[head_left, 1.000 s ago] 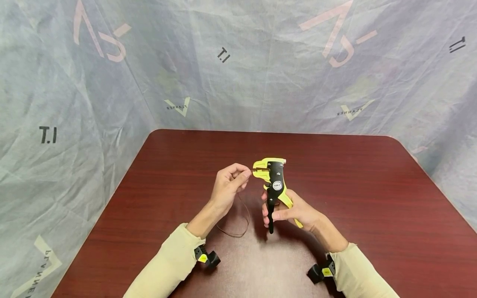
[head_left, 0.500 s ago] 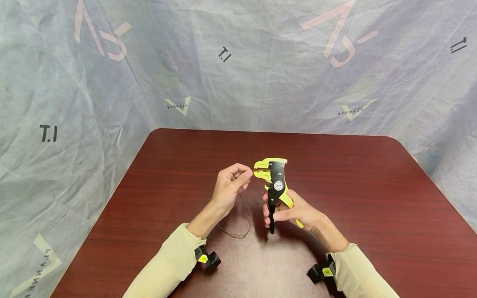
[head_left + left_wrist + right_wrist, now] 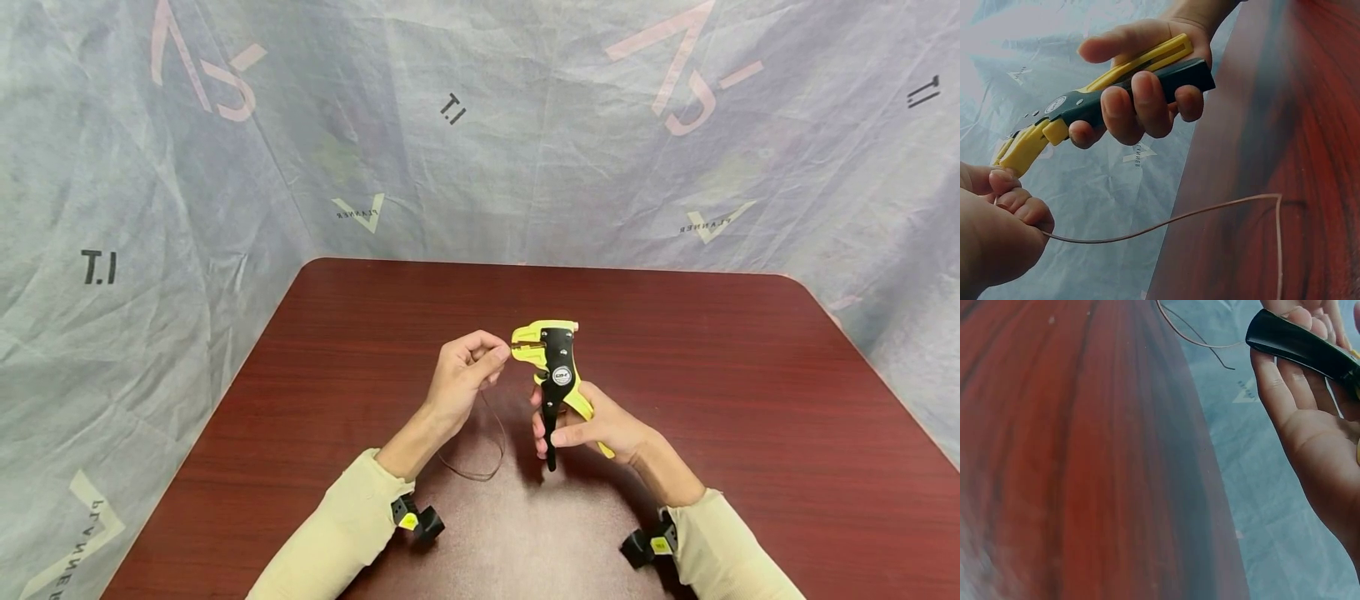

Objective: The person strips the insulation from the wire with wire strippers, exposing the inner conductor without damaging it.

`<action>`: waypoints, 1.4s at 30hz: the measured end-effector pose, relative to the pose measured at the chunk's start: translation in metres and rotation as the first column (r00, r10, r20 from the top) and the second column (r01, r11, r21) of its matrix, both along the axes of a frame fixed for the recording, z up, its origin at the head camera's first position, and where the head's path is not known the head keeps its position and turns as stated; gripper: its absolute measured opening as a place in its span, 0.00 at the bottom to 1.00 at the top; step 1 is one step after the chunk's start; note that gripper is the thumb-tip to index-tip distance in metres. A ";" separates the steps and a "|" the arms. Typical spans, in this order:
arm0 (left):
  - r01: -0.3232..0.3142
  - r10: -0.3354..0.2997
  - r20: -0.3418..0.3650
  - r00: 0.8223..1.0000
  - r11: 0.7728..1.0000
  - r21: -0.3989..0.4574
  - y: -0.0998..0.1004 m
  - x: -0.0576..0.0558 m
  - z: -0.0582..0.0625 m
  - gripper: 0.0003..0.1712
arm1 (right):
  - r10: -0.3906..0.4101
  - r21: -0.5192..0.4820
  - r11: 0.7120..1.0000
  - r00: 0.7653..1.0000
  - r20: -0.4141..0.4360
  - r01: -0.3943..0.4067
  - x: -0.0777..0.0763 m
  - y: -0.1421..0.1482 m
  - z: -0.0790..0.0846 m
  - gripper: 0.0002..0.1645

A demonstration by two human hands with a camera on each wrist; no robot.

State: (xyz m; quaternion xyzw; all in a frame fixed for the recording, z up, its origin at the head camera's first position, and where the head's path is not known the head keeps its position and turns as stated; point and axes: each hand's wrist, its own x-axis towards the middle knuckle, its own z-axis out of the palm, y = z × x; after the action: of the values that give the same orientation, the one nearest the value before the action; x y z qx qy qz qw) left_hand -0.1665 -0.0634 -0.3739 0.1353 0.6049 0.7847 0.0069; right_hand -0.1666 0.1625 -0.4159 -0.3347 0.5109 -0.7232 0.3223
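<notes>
My right hand (image 3: 600, 425) grips a yellow and black wire stripper (image 3: 558, 375) by its handles, head upward, its yellow mouth facing left. My left hand (image 3: 461, 375) pinches a thin brown wire (image 3: 501, 442) between thumb and forefinger, right at that mouth. From the left hand the wire loops down toward the table. In the left wrist view, fingers of the right hand (image 3: 1147, 106) curl round the black handle, and the wire (image 3: 1122, 237) trails off to the right with a sharp bend. The right wrist view shows the black handle's end (image 3: 1297, 340). The wire's tip is hidden at the stripper's mouth.
A dark red wooden table (image 3: 375, 317) lies beneath both hands. Grey printed sheeting (image 3: 510, 167) hangs behind it and at both sides. Black wrist cameras (image 3: 420, 518) are strapped by the cream sleeves (image 3: 337, 525).
The wire stripper and right hand have shifted very slightly right. The left hand has moved a little to the right with the wire. Both holds stay the same.
</notes>
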 end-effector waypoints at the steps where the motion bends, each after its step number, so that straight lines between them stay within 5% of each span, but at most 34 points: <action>1: 0.002 -0.002 0.001 1.000 1.000 -0.003 0.000 0.000 0.000 0.11 | -0.003 0.008 1.000 1.000 0.001 0.003 0.000 0.000 0.000 0.22; 16: 0.053 -0.052 0.019 0.998 0.998 -0.040 -0.004 0.000 0.002 0.06 | 0.003 0.069 0.998 1.000 -0.023 -0.001 0.002 0.000 0.006 0.19; 27: 0.063 -0.063 0.009 0.998 0.996 -0.058 -0.005 0.000 0.004 0.11 | -0.038 0.126 0.991 0.997 -0.060 0.045 0.005 0.000 0.007 0.15; 36: 0.049 -0.049 0.010 0.999 0.998 -0.033 -0.008 -0.002 0.004 0.04 | -0.058 0.054 0.997 0.998 0.019 0.057 0.015 -0.011 0.007 0.12; 42: 0.004 -0.004 0.000 1.000 1.000 -0.001 -0.009 -0.004 0.002 0.05 | -0.180 0.087 0.981 0.981 0.072 0.174 0.025 -0.026 0.007 0.11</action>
State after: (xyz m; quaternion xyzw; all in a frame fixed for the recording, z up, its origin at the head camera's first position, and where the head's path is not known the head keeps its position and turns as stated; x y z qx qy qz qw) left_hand -0.1701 -0.0729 -0.3719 0.1365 0.6050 0.7844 0.0087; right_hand -0.1414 0.1366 -0.4091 -0.2458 0.5540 -0.7406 0.2900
